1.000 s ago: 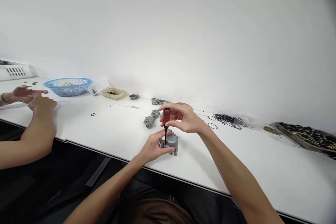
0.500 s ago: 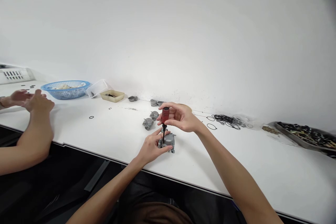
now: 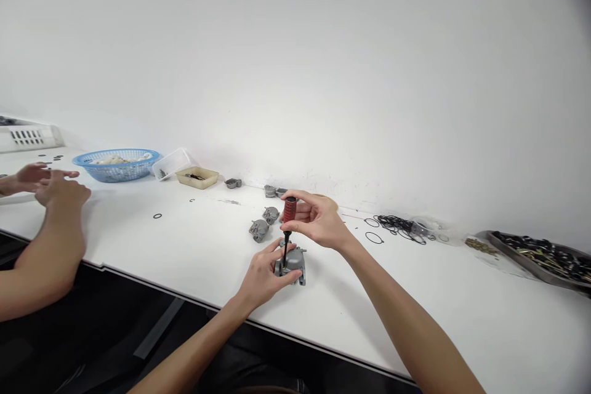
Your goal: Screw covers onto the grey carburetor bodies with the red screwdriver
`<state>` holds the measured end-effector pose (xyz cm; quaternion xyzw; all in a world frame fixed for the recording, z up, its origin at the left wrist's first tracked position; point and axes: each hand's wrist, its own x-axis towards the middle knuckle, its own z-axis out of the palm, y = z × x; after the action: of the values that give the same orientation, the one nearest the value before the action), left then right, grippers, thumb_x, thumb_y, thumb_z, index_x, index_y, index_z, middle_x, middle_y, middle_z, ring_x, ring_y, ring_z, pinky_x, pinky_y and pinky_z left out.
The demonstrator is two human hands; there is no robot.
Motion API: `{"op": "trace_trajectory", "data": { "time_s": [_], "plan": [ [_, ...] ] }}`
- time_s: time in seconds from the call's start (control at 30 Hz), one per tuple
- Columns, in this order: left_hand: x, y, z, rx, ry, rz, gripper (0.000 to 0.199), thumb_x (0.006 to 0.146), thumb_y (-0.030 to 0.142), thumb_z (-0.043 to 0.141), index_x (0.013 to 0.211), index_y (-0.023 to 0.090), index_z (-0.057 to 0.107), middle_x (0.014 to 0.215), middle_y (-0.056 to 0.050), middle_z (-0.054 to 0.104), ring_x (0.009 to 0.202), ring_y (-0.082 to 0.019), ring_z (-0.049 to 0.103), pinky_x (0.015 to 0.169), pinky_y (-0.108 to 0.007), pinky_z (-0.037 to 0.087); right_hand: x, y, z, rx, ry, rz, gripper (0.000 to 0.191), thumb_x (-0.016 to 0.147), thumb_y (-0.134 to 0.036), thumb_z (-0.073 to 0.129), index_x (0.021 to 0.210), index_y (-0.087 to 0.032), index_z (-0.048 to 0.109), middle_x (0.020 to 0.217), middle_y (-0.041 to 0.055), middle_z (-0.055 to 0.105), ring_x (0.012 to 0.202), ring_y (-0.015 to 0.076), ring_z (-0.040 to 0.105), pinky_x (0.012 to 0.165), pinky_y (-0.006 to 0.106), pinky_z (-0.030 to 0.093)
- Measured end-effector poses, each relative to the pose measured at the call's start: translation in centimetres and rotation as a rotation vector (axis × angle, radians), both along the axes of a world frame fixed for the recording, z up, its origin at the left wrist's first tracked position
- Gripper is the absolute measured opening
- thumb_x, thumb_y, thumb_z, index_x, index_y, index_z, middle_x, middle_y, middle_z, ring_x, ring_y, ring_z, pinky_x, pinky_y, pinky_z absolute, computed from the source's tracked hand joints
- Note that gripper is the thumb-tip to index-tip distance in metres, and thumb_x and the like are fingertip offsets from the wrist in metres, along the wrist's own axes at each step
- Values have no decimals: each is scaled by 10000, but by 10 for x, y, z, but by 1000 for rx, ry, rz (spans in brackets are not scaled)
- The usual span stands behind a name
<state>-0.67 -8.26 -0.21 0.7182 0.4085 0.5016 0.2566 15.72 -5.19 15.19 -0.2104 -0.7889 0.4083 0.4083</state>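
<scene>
My left hand (image 3: 265, 277) grips a grey metal carburetor (image 3: 295, 260) against the white table, thumb and fingers around its near left side. My right hand (image 3: 321, 221) is closed around the red handle of a screwdriver (image 3: 290, 210). The screwdriver stands almost upright, its black shaft going down to the carburetor beside my left fingers. Its very tip is hard to make out. Just beyond my left hand sit two more carburetors (image 3: 259, 230), and further grey metal parts (image 3: 272, 191) lie by the wall.
To the right lie black rubber rings (image 3: 394, 225), brass pieces (image 3: 481, 246) and a metal tray (image 3: 530, 255) of small parts. At left are a blue basket (image 3: 117, 175), a yellowish tray (image 3: 197, 178) and a co-worker's hands (image 3: 60, 188). The table's front edge (image 3: 175, 293) runs close to me.
The whole view has shifted slightly, so things appear a little lower. My right fingers have shifted a little on the screwdriver handle; my left hand keeps its hold. The co-worker's hands have moved slightly.
</scene>
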Motion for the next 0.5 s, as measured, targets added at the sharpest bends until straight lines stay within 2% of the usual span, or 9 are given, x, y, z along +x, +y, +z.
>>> {"op": "trace_trajectory", "data": {
  "time_s": [0.27, 0.4, 0.5],
  "plan": [
    [2, 0, 2, -24, -18, -45, 490, 835, 406, 761, 1292, 240, 705, 1295, -92, 652, 1038, -322, 676, 675, -329, 591, 4, 0, -2, 26, -22, 35, 457, 811, -258, 821, 1230, -247, 640, 943, 36, 746, 917, 229, 761, 851, 429, 654],
    [0, 0, 0, -39, -10, -70, 495, 840, 399, 754, 1312, 262, 694, 1398, -101, 599, 1016, -309, 681, 655, -318, 566, 20, 3, 14, 19, 119, 32, 484, 822, -304, 827, 1252, -247, 610, 951, 39, 745, 867, 212, 759, 857, 426, 642],
    [-1, 0, -1, -71, 18, -75, 498, 851, 387, 741, 1338, 302, 676, 1500, -94, 518, 1209, -345, 607, 645, -293, 559, 42, 10, 29, 101, 138, -95, 510, 856, -327, 791, 1323, -253, 599, 945, 27, 721, 817, 188, 736, 800, 385, 628]
  ]
}}
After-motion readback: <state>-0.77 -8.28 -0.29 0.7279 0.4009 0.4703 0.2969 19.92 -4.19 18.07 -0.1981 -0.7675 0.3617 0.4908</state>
